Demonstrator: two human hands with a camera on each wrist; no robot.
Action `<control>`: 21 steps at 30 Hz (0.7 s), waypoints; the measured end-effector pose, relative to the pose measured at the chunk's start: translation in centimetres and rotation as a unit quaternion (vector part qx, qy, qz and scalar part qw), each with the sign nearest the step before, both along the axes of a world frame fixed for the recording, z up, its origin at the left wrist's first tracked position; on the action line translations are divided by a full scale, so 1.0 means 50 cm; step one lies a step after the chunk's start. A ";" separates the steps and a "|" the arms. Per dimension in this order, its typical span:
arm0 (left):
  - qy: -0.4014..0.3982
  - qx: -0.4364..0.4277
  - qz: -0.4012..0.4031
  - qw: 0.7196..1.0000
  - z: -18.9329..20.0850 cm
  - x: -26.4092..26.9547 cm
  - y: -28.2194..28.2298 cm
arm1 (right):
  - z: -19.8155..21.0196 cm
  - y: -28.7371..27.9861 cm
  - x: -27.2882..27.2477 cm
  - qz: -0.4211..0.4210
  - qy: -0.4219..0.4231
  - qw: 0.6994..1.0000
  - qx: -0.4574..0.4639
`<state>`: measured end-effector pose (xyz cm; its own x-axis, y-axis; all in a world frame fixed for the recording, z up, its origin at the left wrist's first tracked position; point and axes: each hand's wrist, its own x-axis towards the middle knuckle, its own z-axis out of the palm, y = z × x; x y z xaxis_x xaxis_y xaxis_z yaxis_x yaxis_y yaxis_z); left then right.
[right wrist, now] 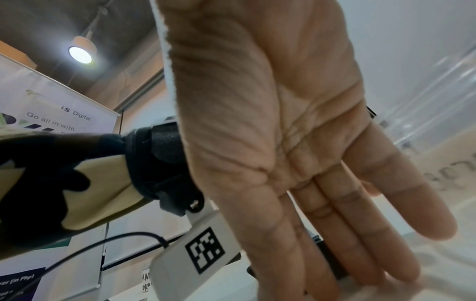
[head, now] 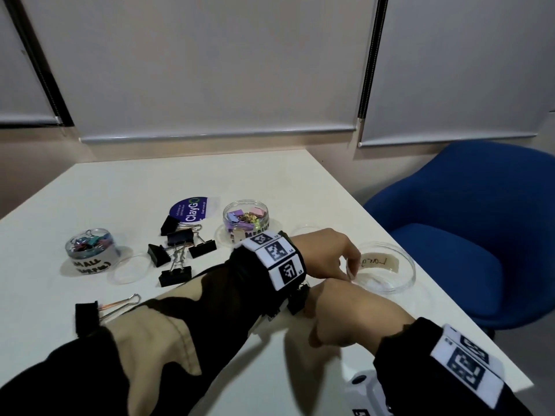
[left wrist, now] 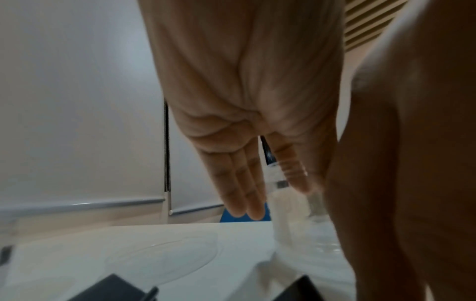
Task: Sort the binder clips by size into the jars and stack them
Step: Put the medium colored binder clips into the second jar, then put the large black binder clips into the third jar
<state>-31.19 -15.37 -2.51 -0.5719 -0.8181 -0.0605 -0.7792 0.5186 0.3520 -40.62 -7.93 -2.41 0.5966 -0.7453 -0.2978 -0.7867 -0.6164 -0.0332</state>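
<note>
Both hands meet at shallow clear plastic jar taped "Large", table's 3 o'clock | left hand pinches its rim | right hand flat, fingers straight, grasping nothing

Looks like an office meeting room: plain white counter, blue swivel chair at its right edge, roller blinds pulled down behind, and a corporate "Go all in with" banner hanging nearby.

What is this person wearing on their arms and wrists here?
Both arms wear a black-and-tan patterned sleeve. Each wrist carries a white band printed with black square fiducial markers, strapped over black mounts. A thin black cable runs along the left forearm. Hands are bare.
</note>
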 end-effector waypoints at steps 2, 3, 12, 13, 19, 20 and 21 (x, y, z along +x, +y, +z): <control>0.044 -0.017 0.029 0.998 0.004 0.011 0.007 | -0.007 -0.005 0.003 0.007 0.020 1.000 -0.012; 0.071 -0.023 0.049 0.996 0.011 0.020 0.014 | -0.010 -0.008 0.006 0.012 0.031 0.999 -0.018; 0.155 -0.123 0.267 0.943 0.082 0.203 0.149 | -0.033 -0.027 0.013 0.026 0.045 0.998 -0.027; 0.142 -0.126 0.291 0.938 0.082 0.219 0.170 | -0.034 -0.028 0.013 0.030 0.049 0.998 -0.026; 0.039 -0.081 0.358 0.929 0.036 0.249 0.292 | -0.030 -0.027 0.009 0.034 0.065 0.997 -0.019; 0.028 -0.074 0.364 0.928 0.027 0.246 0.311 | -0.027 -0.027 0.009 0.037 0.070 0.997 -0.019; 0.020 -0.066 0.370 0.927 0.017 0.243 0.330 | -0.026 -0.027 0.009 0.037 0.071 0.997 -0.017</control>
<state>-19.05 1.11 -1.68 0.1482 -0.9859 0.0773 -0.9264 -0.1110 0.3599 -40.16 -9.30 -3.72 0.6031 -0.7128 -0.3581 -0.7348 -0.6712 0.0984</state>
